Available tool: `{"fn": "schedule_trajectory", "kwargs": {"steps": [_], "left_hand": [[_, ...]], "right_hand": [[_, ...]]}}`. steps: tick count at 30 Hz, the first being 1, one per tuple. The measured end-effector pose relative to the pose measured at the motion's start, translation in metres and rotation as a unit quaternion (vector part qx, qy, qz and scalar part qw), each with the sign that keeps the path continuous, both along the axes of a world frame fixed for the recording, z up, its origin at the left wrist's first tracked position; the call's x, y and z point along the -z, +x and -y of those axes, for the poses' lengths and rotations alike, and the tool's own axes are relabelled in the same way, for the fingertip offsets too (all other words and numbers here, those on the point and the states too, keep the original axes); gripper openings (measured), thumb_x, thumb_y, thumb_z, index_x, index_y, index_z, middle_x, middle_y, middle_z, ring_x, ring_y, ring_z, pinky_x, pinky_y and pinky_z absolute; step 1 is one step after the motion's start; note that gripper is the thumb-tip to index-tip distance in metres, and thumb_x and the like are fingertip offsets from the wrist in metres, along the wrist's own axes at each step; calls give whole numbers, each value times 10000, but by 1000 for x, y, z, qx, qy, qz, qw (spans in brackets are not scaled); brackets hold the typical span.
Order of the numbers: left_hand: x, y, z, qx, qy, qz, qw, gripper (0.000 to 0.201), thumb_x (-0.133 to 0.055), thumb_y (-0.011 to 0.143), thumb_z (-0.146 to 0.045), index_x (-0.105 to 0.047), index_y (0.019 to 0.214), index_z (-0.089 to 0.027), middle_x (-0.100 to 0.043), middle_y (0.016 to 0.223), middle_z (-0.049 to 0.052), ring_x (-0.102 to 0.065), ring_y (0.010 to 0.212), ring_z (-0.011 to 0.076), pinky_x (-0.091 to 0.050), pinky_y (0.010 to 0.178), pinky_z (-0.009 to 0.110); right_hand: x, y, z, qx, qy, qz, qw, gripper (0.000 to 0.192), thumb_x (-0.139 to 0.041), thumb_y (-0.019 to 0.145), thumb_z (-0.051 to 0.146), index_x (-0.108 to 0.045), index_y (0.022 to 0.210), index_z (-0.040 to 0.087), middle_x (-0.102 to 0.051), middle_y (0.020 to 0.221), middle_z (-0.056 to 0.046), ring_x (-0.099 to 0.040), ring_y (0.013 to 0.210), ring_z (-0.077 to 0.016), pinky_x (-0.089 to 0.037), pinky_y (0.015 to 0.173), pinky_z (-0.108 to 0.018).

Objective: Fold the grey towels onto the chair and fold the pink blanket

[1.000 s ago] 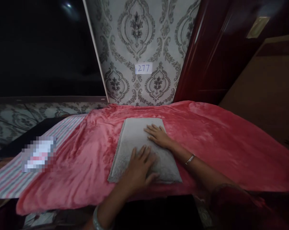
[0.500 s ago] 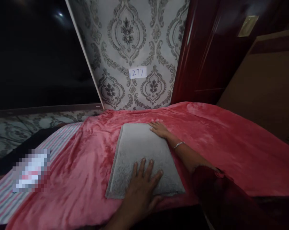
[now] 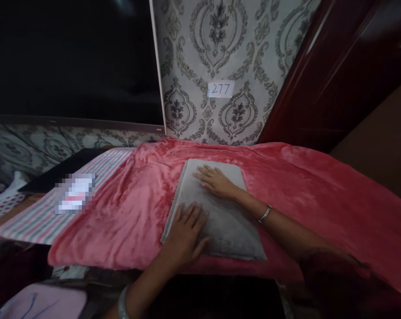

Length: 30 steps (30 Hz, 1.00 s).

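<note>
A folded grey towel [image 3: 216,212] lies mid-frame on a red plush blanket [image 3: 320,186]; the left hand [image 3: 186,230] presses its near edge, fingers spread flat; the right hand [image 3: 215,181] rests flat at the far end, fingers slightly apart; a striped cloth [image 3: 37,217] lies at left.

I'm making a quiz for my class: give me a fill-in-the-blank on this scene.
1. Both hands lie flat on a folded ____ towel.
2. The towel rests on a ____ blanket.
3. The paper label on the wall reads ____.
4. The right hand lies ____ from the person than the left hand.

Missing: grey; red; 277; farther
</note>
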State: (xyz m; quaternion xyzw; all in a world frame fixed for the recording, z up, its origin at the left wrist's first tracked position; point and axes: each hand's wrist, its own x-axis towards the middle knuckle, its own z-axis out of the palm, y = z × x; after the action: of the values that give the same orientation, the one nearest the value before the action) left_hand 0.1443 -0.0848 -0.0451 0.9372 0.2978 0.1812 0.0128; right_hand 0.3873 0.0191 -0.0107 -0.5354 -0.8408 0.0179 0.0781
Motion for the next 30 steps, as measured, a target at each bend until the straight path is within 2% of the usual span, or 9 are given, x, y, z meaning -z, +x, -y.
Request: {"fn": "schedule_trajectory", "kwargs": {"steps": [2,4,7,12,19,23,26,28,30], "left_hand": [[7,-8,-4,-51,15,-14,998,657,-613,911,-458,-451,1512,-248,-419,1590,152,-334,1492,363,-231,1203,638],[15,-10,-6,-80,26,-26,996,711,-637,887,-493,-423,1530,-277,-369,1619,150,-302,1503,386,-233,1191,649],[23,-9,-4,-86,29,-33,995,723,-640,887,-482,-402,1542,-290,-355,1628,142,-283,1513,372,-228,1203,620],[23,-10,-2,-80,16,-29,996,725,-638,883,-478,-402,1541,-289,-349,1626,157,-285,1508,388,-253,1185,635],[21,-11,-4,-76,18,-20,997,701,-644,879,-453,-426,1525,-289,-377,1612,151,-325,1489,387,-296,1163,630],[21,-13,-4,-70,40,1,997,659,-637,878,-444,-479,1489,-255,-432,1578,155,-371,1461,379,-336,1139,608],[25,-17,-2,-73,78,68,992,517,-580,911,-382,-577,1389,-187,-525,1498,165,-463,1386,337,-373,1116,540],[27,-19,1,-80,107,128,983,386,-542,927,-312,-653,1263,-158,-623,1374,165,-547,1270,307,-416,1059,486],[27,-19,2,-79,129,171,974,294,-535,926,-273,-693,1146,-158,-695,1222,146,-600,1136,283,-447,981,444]], "right_hand": [[5,-18,-5,-53,-30,1,998,551,-319,1055,498,-311,1591,375,-205,1684,-22,-124,1558,-270,-140,1227,-559],[13,-25,-19,-59,-49,0,997,570,-323,1051,517,-299,1598,355,-200,1683,-30,-131,1557,-270,-143,1229,-552],[22,-18,-48,-17,-47,1,999,584,-311,1053,515,-293,1604,321,-192,1682,-44,-148,1554,-275,-156,1231,-535],[22,0,-84,56,-55,8,997,594,-303,1054,509,-259,1616,321,-175,1688,-27,-153,1553,-271,-149,1242,-497],[11,4,-96,147,-80,15,986,585,-295,1052,518,-283,1607,334,-251,1670,-34,-193,1541,-306,-208,1218,-553],[-2,-6,-86,162,-56,15,985,582,-315,1052,509,-310,1601,315,-202,1683,-53,-118,1554,-327,-152,1213,-613],[-9,-24,-56,81,-5,8,997,550,-323,1059,478,-341,1588,330,-163,1693,-43,-60,1562,-317,-105,1220,-608],[-6,-39,-27,-22,-1,13,1000,520,-353,1056,462,-386,1564,355,-202,1685,-32,-81,1561,-301,-105,1222,-591],[2,-51,-1,-117,-28,26,992,514,-372,1053,464,-395,1557,365,-242,1673,-27,-115,1559,-278,-108,1227,-575]]}}
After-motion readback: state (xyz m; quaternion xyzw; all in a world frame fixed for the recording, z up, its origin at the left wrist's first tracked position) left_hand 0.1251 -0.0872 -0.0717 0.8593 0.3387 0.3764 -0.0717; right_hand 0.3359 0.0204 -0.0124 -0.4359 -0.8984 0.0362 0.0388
